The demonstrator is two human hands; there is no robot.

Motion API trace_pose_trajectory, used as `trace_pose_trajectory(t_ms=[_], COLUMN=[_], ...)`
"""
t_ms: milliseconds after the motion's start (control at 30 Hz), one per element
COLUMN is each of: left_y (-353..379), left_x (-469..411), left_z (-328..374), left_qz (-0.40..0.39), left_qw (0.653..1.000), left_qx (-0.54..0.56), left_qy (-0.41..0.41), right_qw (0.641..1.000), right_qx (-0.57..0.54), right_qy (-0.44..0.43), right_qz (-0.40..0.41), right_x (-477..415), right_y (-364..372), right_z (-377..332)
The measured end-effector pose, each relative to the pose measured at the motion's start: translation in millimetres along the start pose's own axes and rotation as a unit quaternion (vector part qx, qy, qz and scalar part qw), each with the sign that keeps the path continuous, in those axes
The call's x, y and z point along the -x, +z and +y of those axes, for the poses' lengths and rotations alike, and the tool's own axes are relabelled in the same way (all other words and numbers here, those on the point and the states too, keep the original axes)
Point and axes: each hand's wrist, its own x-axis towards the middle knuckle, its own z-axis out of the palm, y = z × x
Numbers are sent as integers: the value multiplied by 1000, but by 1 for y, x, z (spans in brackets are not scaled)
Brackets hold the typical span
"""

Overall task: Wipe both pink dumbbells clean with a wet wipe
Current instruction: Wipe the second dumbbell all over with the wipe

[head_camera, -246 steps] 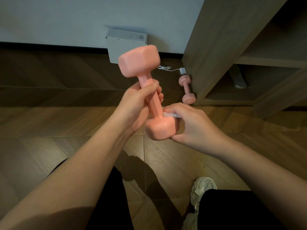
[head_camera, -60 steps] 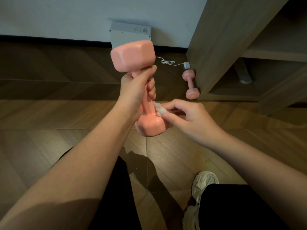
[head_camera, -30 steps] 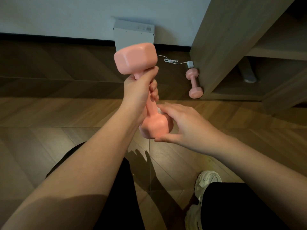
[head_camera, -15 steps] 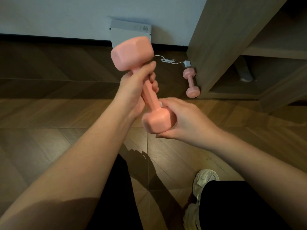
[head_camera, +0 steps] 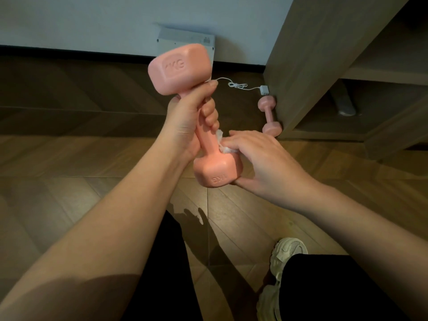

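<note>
– Pink dumbbell (head_camera: pixel 209 147): your left hand (head_camera: pixel 188 121) grips the handle just under the upper head, fingers wrapped fully round. The bar is tilted in the air above the wooden floor (head_camera: pixel 69 158).
– Confirmed. Your right hand (head_camera: pixel 261 158) has its fingers curled over the wet wipe (head_camera: pixel 223 145), pinning it on the shoulder of the lower head where the handle joins. Your thumb braces the underside.
– Procedure: hold the wipe flat under the fingertips and run it round the collar. Then cover each face of the lower head, including the embossed weight marking. Rotate the bar with your left hand rather than chasing it with the right.
– Note: the handle section under your left palm is covered. You will probably need to shift grip to reach it.
– Clearance: open floor lies to your left and ahead. To your right stands a wooden cabinet (head_camera: pixel 301 66), its edge near the work.
– The second dumbbell (head_camera: pixel 269 115) lies on the floor against that cabinet's base, well apart from your hands. A white cable (head_camera: pixel 238 85) lies just beyond it. Your shoe (head_camera: pixel 287 251) sits below and to the right of the bar, so grip firmly
</note>
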Motion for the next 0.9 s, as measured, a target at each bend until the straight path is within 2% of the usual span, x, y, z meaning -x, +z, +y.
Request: trace_pose_trajectory(t_ms=[100, 200, 267, 400, 533, 600, 733, 800, 900], left_y=[6, 12, 13, 7, 4, 0, -5, -4, 1], left_x=[3, 5, 5, 2, -1, -2, -5, -4, -3], left_z=[-5, -9, -10, -7, -3, -1, 3, 3, 2], left_qz=[48, 92, 94, 58, 46, 32, -72, -126, -132], left_qw=[998, 995, 995, 998, 999, 999, 996, 991, 990], left_qx=[-13, -20, -10, 1, 17, 33, 52, 41, 34], left_qy=[30, 31, 19, -11, -11, -17, -32, -4, 32], right_qw=[996, 990, 990, 996, 993, 995, 998, 992, 993], right_qx=[75, 130, 126, 74, 103, 71, -65, -123, -110], right_qy=[6, 27, 40, 45, 24, 17, 8, 16, 19], right_qz=[-47, -52, -48, -22, 48, 63, 17, -4, -23], right_x=[-4, -6, -8, -6, -4, -3, 1, 1, -4], right_y=[5, 11, 10, 5, 5, 5, -5, -10, -10], right_z=[-2, -6, -8, -6, -2, -1, 7, 13, 17])
